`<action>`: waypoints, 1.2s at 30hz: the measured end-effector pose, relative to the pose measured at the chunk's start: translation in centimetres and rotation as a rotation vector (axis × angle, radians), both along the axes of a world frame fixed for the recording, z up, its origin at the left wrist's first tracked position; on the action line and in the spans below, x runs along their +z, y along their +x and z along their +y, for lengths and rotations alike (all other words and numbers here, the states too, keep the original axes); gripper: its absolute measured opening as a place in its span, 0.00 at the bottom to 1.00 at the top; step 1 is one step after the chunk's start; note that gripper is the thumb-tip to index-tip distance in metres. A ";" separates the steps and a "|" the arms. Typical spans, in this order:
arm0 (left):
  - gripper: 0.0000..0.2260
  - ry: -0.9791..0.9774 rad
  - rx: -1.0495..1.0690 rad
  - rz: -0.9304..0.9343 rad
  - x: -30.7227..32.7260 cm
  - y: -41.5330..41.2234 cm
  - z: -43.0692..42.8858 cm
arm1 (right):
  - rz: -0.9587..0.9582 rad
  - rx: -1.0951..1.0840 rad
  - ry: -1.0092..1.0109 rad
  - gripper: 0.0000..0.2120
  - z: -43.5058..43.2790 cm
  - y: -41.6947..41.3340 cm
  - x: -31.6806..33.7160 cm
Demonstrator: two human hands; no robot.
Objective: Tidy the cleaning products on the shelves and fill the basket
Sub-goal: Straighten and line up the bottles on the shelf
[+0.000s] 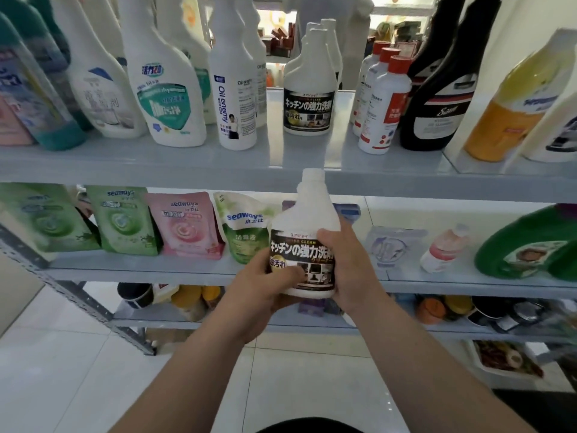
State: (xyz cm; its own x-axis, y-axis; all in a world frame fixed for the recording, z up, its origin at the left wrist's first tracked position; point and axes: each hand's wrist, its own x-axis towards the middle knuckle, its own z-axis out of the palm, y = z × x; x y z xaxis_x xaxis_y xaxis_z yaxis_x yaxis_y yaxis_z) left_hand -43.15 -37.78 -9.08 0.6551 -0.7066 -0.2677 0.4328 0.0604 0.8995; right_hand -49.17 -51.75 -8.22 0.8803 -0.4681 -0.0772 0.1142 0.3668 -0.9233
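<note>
Both hands, left hand [268,284] and right hand [346,260], clasp the white plastic bottle with a black label [304,242] upright before the shelf; its matching row [309,98] stands above them (rigid, probably full and heavy, best gripped round the body)
</note>
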 end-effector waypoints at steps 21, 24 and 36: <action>0.34 0.367 0.058 -0.894 -0.9 1.1 5.0 | 0.171 -0.155 -0.782 0.04 3.5 -1.7 2.6; 0.34 0.455 0.085 -1.089 -1.6 1.6 6.2 | 0.350 -0.159 -1.141 0.11 4.1 -1.4 3.6; 0.34 0.318 -0.170 -0.904 -0.5 4.7 13.0 | 0.081 -0.240 -1.646 0.15 7.7 1.1 4.1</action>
